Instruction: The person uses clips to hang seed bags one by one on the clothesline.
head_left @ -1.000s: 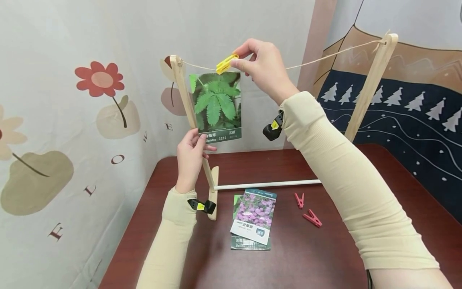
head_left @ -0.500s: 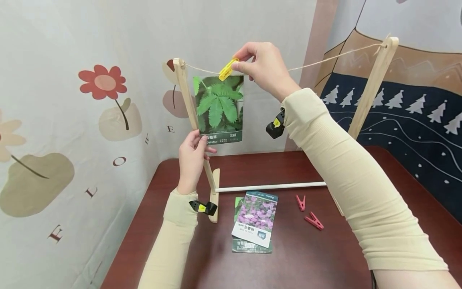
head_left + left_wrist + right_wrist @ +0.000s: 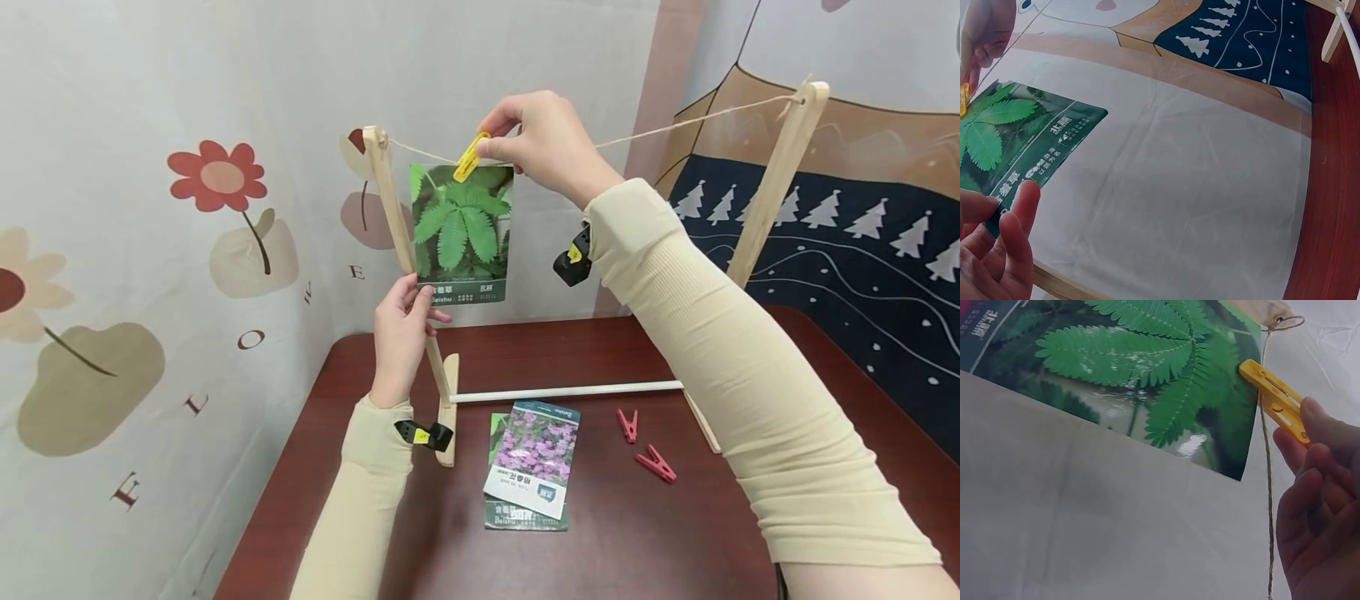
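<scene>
Pegging a leaf packet (image 3: 461,250) to a string (image 3: 660,132). The packet stands upright at the line, its top edge beneath the tip of a yellow clip (image 3: 471,158). The right hand (image 3: 555,146) pinches this clip between thumb and fingers; the left hand (image 3: 399,337) pinches the packet's lower left corner. Whether the clip bites both string and paper cannot be told, so this first fastening appears nearly complete. Judged as remaining: a flower packet (image 3: 528,450), lying over a green-bordered packet (image 3: 525,523) on the table (image 3: 637,542), and two red clips (image 3: 663,470) beside them. The leaf packet's left edge lies close to the left post (image 3: 389,196), leaving little room there; beyond the right hand, bare string runs to the right post (image 3: 780,179).
</scene>
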Demonstrator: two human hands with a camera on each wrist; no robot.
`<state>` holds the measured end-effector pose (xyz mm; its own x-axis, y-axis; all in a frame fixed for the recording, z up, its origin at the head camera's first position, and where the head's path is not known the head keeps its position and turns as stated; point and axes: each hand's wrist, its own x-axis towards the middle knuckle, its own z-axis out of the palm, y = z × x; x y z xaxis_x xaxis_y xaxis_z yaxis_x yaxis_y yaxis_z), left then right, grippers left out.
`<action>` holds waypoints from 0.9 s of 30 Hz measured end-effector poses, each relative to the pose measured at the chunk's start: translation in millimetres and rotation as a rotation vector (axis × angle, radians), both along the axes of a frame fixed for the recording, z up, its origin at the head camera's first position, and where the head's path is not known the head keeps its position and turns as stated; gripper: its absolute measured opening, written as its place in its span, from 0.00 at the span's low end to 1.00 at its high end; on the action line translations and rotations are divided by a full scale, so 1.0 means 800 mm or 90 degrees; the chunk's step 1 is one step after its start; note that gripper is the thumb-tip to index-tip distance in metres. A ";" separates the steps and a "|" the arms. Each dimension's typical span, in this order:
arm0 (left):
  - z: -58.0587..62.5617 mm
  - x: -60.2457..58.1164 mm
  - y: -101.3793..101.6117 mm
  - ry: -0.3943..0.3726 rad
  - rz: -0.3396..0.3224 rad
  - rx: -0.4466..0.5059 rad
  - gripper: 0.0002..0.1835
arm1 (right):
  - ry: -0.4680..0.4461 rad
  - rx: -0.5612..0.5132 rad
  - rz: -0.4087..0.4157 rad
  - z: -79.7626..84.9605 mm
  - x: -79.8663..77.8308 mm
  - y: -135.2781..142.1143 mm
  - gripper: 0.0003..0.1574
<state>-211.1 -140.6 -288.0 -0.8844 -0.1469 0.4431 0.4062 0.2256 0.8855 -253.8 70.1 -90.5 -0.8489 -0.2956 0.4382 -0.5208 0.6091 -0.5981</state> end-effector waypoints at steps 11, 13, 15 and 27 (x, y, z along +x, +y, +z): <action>0.006 0.009 0.007 0.003 -0.015 0.025 0.18 | -0.024 0.025 -0.003 0.003 0.003 0.000 0.22; 0.011 0.015 0.009 0.006 -0.019 0.026 0.17 | -0.028 0.021 0.003 0.002 0.004 -0.001 0.24; 0.015 0.020 0.011 0.011 -0.021 0.024 0.17 | -0.026 0.016 0.009 0.001 0.005 -0.002 0.24; -0.005 0.006 0.004 0.020 -0.030 0.055 0.16 | 0.043 0.063 0.018 -0.003 0.004 -0.007 0.12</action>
<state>-206.7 -137.3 -292.1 -0.8773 -0.1445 0.4576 0.4418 0.1290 0.8878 -250.3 64.1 -92.9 -0.8090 -0.3631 0.4624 -0.5758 0.6478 -0.4988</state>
